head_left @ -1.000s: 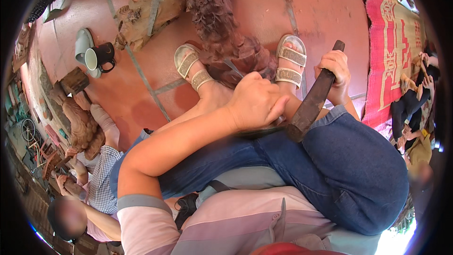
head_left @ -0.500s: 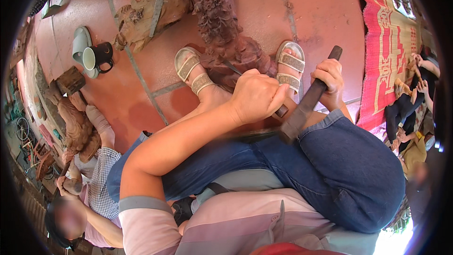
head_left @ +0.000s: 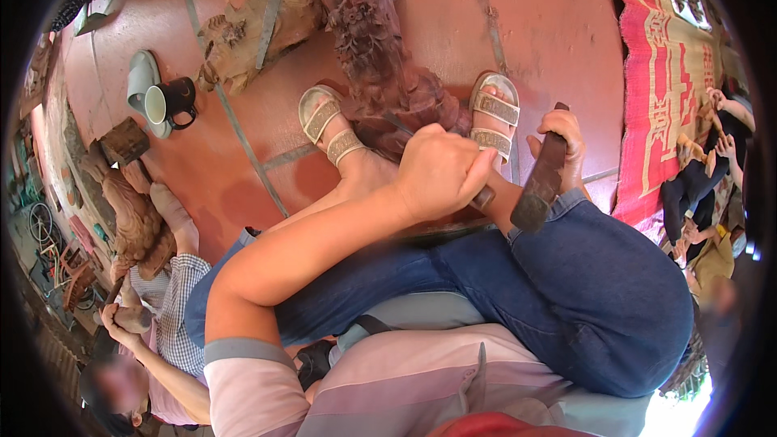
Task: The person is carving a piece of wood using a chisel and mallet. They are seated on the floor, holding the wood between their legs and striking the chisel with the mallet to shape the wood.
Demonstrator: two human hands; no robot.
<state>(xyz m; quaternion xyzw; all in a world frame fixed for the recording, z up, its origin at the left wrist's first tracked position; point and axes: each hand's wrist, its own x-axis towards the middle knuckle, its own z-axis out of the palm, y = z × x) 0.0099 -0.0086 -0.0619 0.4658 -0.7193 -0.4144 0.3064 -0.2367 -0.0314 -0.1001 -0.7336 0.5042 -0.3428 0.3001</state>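
Note:
A dark reddish-brown wood carving (head_left: 368,40) lies on the floor, its near end between my sandalled feet. My left hand (head_left: 443,171) is closed round a chisel (head_left: 483,197). The butt of its handle sticks out on the right of the fist, and its blade points at the near part of the carving; the tip is hard to make out. In my right hand (head_left: 566,133) is a dark wooden mallet (head_left: 541,194), gripped by its handle. The mallet's thick head is to the right of the chisel's butt and apart from it, over my right knee.
A rough brown wood piece (head_left: 263,24) with a flat strip on it lies left of the carving. Farther left are a black mug (head_left: 171,103) and a grey slipper (head_left: 143,81). A red patterned mat (head_left: 660,89) lies at right. Another person works on a carving (head_left: 129,210) at left.
My right hand has swung the mallet to the right, away from the chisel's butt. My left hand stays nearly in place with the chisel. The person at left has shifted their hands slightly.

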